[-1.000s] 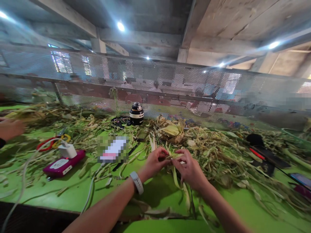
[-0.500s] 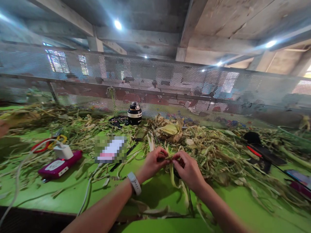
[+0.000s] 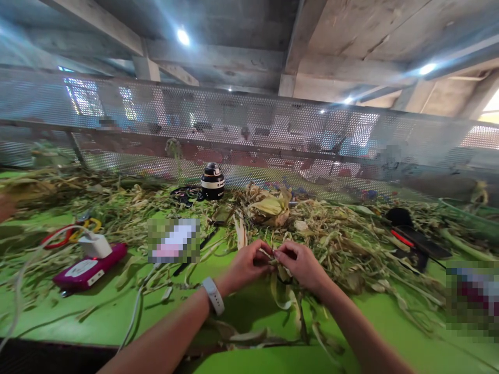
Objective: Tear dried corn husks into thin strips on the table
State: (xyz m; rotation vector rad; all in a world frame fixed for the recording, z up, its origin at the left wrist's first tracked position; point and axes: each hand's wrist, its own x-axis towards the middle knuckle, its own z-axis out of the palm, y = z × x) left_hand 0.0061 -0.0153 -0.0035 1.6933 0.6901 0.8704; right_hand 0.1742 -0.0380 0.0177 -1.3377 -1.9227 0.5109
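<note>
My left hand [image 3: 249, 264], with a pale watch [image 3: 213, 296] on its wrist, is closed in a pinch over the green table [image 3: 171, 317]. Its fingertips meet those of my right hand [image 3: 301, 264], which is pinched as well. Between them is a thin corn husk strip [image 3: 287, 303], yellow-green, with ends curling down below the fingers; the exact pinch point is mostly covered. Just beyond my hands a broad dry husk bundle [image 3: 271, 206] rests on a heap of shredded husks [image 3: 335, 228]. A pale upright husk piece [image 3: 240, 231] is near my left fingers.
A black bottle [image 3: 212, 182] stands at the back before a perforated metal screen [image 3: 234, 114]. Left lie a phone [image 3: 177, 240] on a cable, a purple power strip [image 3: 91, 265] with a white charger [image 3: 94, 245], and scissors [image 3: 58, 236]. Another person's hand [image 3: 5, 206] shows at far left.
The view has shifted slightly, so objects appear a little further left. Both hands remain pinched together; my fingertips have drawn upward and closer, and less of the husk shows between them.
</note>
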